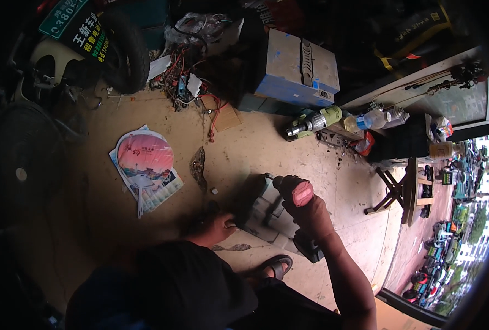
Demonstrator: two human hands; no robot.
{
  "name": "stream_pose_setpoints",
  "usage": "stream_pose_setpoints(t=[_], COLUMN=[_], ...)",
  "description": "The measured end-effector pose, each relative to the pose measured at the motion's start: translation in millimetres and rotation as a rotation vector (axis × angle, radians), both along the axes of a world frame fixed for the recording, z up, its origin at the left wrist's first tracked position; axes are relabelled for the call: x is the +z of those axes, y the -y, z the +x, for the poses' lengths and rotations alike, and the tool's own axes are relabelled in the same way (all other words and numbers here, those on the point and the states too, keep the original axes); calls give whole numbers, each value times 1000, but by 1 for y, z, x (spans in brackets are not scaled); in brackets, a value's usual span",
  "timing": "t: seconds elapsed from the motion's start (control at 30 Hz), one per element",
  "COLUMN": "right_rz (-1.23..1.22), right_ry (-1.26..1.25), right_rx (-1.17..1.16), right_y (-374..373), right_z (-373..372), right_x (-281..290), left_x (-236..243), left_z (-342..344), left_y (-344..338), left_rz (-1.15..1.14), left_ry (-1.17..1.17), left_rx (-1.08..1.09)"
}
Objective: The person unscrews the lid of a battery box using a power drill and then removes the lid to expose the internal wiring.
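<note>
Cordless drill, dark-bodied with a round pinkish-red rear cap and a blocky dark base, is held upright near a grey boxy object on the floor. Its handle is wrapped by the right hand's closed grip; the left hand's grip cannot be told.

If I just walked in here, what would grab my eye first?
Probably the pink hand fan, lying over printed sheets on the floor at the left. Next would come the red-backed power tool in the person's right hand, near the middle. At the far right, parked two-wheelers stand outside in daylight.
</note>
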State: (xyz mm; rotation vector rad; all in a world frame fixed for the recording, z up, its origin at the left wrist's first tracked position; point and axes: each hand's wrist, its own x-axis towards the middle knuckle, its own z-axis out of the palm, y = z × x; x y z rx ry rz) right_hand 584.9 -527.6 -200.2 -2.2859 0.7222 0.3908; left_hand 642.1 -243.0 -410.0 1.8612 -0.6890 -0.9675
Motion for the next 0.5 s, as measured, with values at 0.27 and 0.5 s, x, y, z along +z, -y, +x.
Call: stream_pose_setpoints(t=[0.27, 0.5], right_rz=[92, 133], right_ry=[98, 0], right_rx=[-27, -120], right_y=[12, 0], right_z=[9, 28], right_x=[-7, 13], left_x=[-4, 3], left_z=[10, 73], left_y=[12, 77], left_rz=[28, -180], left_ry=[-22, 73], left_rx=[-69, 145])
